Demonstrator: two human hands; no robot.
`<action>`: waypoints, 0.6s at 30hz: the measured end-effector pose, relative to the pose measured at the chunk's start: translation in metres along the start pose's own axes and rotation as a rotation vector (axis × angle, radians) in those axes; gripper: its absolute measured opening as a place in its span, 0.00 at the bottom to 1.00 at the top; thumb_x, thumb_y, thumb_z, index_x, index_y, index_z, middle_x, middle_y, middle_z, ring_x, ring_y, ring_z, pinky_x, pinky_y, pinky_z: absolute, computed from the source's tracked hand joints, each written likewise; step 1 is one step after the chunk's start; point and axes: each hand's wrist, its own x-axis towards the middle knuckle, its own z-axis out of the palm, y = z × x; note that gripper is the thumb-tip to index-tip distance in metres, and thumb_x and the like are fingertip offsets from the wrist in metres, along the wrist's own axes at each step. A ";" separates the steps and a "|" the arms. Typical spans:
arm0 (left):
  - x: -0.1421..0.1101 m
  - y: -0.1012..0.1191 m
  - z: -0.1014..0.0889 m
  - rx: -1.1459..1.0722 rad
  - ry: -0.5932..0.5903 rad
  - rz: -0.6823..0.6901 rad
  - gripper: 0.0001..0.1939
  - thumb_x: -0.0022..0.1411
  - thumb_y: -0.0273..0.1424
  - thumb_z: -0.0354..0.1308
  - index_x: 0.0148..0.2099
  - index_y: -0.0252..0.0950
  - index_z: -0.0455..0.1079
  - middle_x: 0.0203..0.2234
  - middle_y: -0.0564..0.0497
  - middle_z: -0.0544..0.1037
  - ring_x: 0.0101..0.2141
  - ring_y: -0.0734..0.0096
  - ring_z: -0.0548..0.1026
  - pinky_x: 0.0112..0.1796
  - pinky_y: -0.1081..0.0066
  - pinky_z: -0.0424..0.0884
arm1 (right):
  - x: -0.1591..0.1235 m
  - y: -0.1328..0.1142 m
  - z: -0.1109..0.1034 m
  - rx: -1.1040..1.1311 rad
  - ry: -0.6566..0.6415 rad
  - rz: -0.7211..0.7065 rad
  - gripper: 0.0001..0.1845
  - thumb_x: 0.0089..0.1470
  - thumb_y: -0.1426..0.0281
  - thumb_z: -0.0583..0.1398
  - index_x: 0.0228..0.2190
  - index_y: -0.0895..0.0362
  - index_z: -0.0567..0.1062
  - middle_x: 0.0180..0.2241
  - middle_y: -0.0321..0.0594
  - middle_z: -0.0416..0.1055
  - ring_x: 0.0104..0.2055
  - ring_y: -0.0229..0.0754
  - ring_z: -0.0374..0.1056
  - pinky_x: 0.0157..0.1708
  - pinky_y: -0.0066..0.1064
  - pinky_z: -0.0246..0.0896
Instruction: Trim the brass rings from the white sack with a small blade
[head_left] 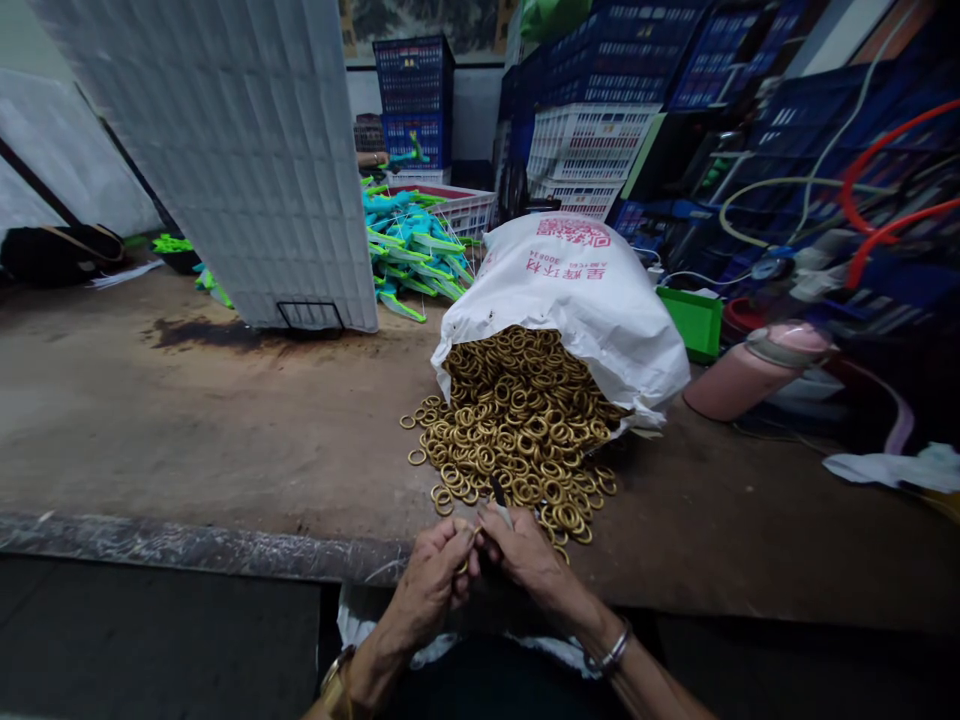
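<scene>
My left hand [431, 580] is closed in a pinch on a brass-coloured ring, only a sliver of which shows between the fingertips. Fingertip to fingertip with it, my right hand [529, 560] is closed round a small tool with a dark, narrow tip [497, 490] and a pale part; its exact kind is hard to make out. Both hands are at the table's front edge. Just beyond them spreads a heap of brass-coloured rings [517, 440], spilling from the mouth of a white sack [577, 270] that lies on its side with red printing on top.
A tall pale ribbed panel [292, 180] stands left on the brown table [225, 430]. Behind it are turquoise and lime-green plastic pieces [420, 245]. Right of the sack are a green tray [690, 322], a pink cylinder [757, 370] and hoses. Stacked crates [592, 140] fill the back.
</scene>
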 end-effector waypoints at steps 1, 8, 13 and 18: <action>0.000 0.000 0.000 0.003 0.004 0.004 0.17 0.54 0.45 0.52 0.29 0.34 0.61 0.17 0.59 0.62 0.12 0.87 0.50 0.13 0.81 0.44 | 0.000 -0.001 0.000 -0.008 0.005 -0.006 0.21 0.53 0.58 0.48 0.17 0.57 0.64 0.13 0.30 0.57 0.16 0.31 0.50 0.18 0.24 0.45; 0.003 0.002 0.000 0.150 0.082 0.053 0.19 0.55 0.45 0.50 0.24 0.34 0.59 0.12 0.61 0.57 0.12 0.85 0.51 0.14 0.80 0.47 | -0.005 -0.016 -0.003 -0.017 -0.030 -0.148 0.18 0.50 0.56 0.51 0.19 0.57 0.63 0.18 0.31 0.59 0.21 0.32 0.53 0.22 0.24 0.49; 0.003 0.005 0.002 0.169 0.098 0.074 0.18 0.55 0.44 0.50 0.24 0.35 0.59 0.11 0.61 0.56 0.13 0.84 0.51 0.15 0.80 0.48 | -0.003 -0.021 -0.004 -0.029 0.003 -0.161 0.17 0.50 0.59 0.50 0.18 0.56 0.61 0.18 0.30 0.56 0.22 0.32 0.52 0.22 0.24 0.48; 0.002 0.003 0.001 0.182 0.089 0.113 0.18 0.55 0.44 0.50 0.24 0.34 0.60 0.15 0.59 0.59 0.14 0.84 0.53 0.16 0.80 0.50 | -0.005 -0.023 -0.005 -0.004 0.014 -0.139 0.16 0.50 0.60 0.50 0.19 0.56 0.61 0.18 0.30 0.56 0.21 0.32 0.52 0.22 0.24 0.49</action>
